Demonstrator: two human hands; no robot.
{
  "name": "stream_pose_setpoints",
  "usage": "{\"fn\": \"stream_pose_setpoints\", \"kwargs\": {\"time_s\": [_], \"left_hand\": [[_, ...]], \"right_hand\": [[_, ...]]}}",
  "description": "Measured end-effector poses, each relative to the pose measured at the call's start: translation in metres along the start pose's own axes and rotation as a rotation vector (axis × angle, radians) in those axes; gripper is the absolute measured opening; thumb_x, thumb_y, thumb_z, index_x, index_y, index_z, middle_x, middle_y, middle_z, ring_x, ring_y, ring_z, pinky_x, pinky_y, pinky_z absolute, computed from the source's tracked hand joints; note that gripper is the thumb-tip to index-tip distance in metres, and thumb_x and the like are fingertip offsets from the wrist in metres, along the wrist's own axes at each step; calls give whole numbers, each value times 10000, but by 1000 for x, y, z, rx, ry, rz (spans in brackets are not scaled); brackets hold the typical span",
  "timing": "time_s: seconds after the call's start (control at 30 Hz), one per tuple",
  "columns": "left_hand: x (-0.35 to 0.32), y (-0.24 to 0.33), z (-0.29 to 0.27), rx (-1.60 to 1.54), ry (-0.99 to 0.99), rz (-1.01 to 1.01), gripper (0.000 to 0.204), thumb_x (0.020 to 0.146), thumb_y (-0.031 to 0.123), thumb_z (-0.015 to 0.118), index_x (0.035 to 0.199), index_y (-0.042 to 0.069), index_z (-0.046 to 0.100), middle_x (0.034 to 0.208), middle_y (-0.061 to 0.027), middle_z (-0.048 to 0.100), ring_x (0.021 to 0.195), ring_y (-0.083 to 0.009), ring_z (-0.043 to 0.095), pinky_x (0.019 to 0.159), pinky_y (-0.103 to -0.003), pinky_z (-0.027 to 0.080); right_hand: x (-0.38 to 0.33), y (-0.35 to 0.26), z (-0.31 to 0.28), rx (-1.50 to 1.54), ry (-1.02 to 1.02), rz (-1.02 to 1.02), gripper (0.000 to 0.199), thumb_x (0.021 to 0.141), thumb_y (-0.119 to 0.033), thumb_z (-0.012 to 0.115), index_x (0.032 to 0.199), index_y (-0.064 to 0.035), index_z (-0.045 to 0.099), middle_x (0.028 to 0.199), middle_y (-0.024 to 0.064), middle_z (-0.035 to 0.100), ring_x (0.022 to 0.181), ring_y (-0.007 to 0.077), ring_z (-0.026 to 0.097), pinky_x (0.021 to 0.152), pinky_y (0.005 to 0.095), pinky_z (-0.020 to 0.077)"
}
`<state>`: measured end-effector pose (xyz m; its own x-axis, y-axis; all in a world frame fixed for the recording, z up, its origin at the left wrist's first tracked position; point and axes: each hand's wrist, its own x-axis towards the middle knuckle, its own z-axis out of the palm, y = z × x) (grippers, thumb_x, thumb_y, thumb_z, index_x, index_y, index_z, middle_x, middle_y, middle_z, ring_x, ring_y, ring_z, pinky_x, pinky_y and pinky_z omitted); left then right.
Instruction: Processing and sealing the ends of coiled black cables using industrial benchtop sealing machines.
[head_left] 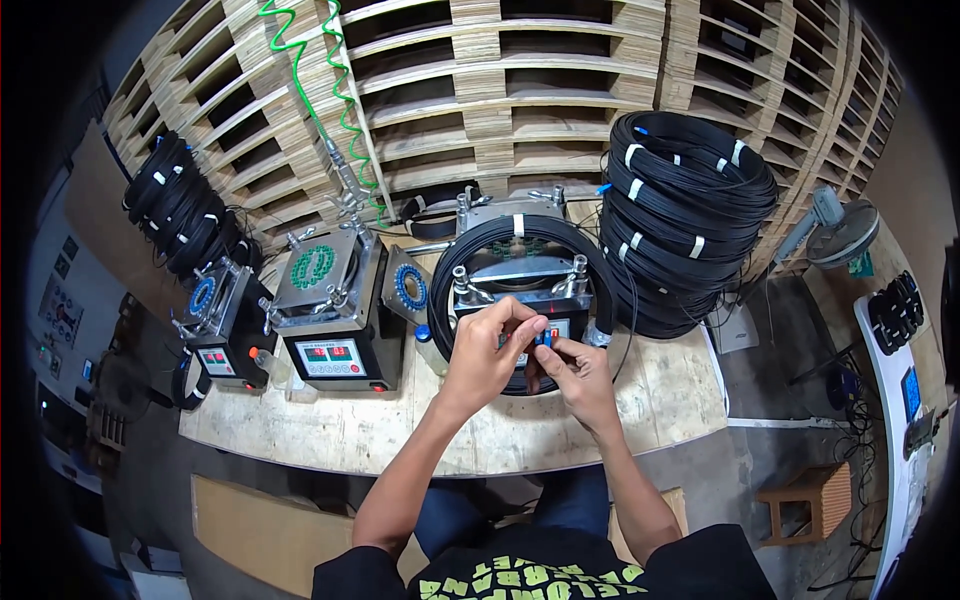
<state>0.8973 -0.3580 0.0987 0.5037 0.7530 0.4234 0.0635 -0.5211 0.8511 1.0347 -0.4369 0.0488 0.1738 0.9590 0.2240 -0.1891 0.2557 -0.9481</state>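
In front of the middle machine, my left hand (482, 352) and my right hand (583, 382) meet at their fingertips. Pinched between them is a small blue fibre-optic connector (543, 338). The fingers of both hands are bent and closed around it, partly hiding it. A coil of black cable (447, 268), bound with white tape at its top, stands upright behind my hands. The coil circles the middle polishing machine (515, 292), whose metal clamp knobs show through it. My hands cover part of that machine's lit display.
Left on the wooden table (400, 440) stand another polishing machine (330, 320) with green fittings and a smaller one (222, 325) with blue fittings. Stacked black cable coils (690, 235) rise at the right. Wooden pallets (480, 120) line the back. A fan (845, 235) is far right.
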Motion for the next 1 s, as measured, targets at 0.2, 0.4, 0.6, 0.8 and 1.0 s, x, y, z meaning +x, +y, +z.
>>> {"fn": "stream_pose_setpoints", "kwargs": {"time_s": [0.2,0.4,0.6,0.8,1.0], "left_hand": [[5,2,5,-455,279,-73,208,1037,181,579,946,-2,545,770,-63,658,643,-99,638,583,-244,544],[8,2,-7,-369,22,-152,137,953,112,705,1003,-16,696,876,-36,699,807,-47,620,733,-221,513],[17,8,-9,-161,-268,-116,189,925,118,727,1058,-16,724,904,-67,715,834,-89,652,757,-258,534],[34,18,-20,61,-439,88,173,923,98,711,1069,19,761,927,-84,729,827,-143,677,715,-287,535],[41,28,-25,209,-516,209,147,884,73,719,1006,-4,742,890,-149,731,782,-251,720,708,-327,560]], "right_hand": [[-8,5,2,91,30,48,273,1018,-183,609,1001,79,683,778,62,659,643,98,606,611,231,480],[-12,8,-15,156,88,81,299,1016,-249,617,1009,46,664,714,1,561,604,60,479,555,199,367],[-12,1,-18,87,30,86,323,1011,-277,626,965,36,691,703,-4,581,606,52,498,555,207,383],[-11,-1,-19,53,-4,116,319,1007,-274,630,940,33,685,690,0,590,607,54,503,560,212,385],[-8,7,-20,31,24,66,279,991,-246,656,942,24,705,734,9,631,638,52,528,591,210,415]]}}
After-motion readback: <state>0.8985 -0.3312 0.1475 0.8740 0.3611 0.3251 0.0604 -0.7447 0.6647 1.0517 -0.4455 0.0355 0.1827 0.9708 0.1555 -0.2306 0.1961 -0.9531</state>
